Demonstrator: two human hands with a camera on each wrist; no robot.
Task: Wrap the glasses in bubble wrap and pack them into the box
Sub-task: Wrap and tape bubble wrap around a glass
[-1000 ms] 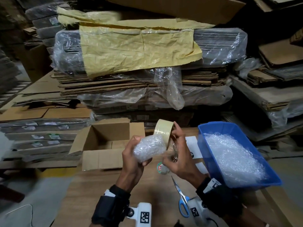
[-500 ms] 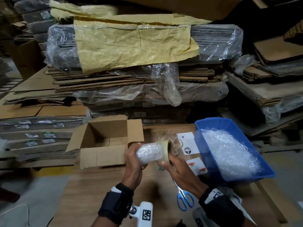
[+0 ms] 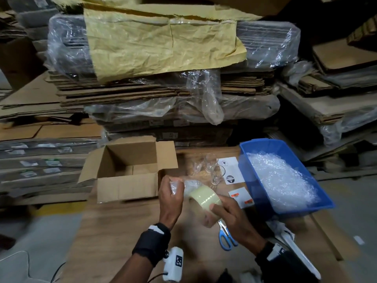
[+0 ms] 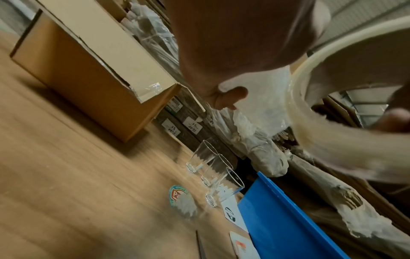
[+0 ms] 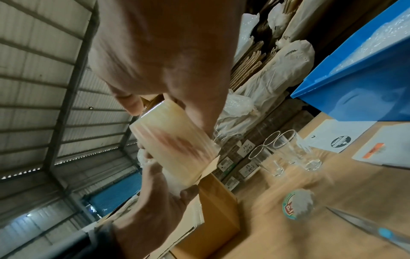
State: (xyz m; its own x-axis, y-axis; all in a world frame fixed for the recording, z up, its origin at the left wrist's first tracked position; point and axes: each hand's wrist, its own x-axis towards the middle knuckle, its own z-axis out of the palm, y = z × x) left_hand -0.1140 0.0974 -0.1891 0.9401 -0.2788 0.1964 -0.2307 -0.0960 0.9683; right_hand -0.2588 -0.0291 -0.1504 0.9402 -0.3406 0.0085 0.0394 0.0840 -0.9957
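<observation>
**Taping the first wrapped glass**

Stacked flat cardboard (image 3: 142, 94) under plastic sheeting walls in a wooden bench (image 3: 114, 231). Above it, the left hand (image 3: 170, 198) curls its fingers round a glass bundled in bubble wrap (image 3: 188, 184), while the right hand (image 3: 228, 213) grips a tape roll (image 3: 205, 198) pressed against the bundle; thumb on the roll's outer face, other fingers underneath. Both forearms reach forward from the near edge and the hands meet above the bench.

The step in hand looks like sealing the wrap. Next, the tape probably needs drawing round the bundle and cutting; the scissors (image 3: 225, 235) lie just below the right fingers.

Beyond the fingers stand three bare glasses (image 3: 210, 166), upright and close together. The open box (image 3: 126, 188) sits just left of the left fingers, no wrapped glass visible inside. A blue bin (image 3: 263, 193) of bubble wrap sits to the right.
</observation>
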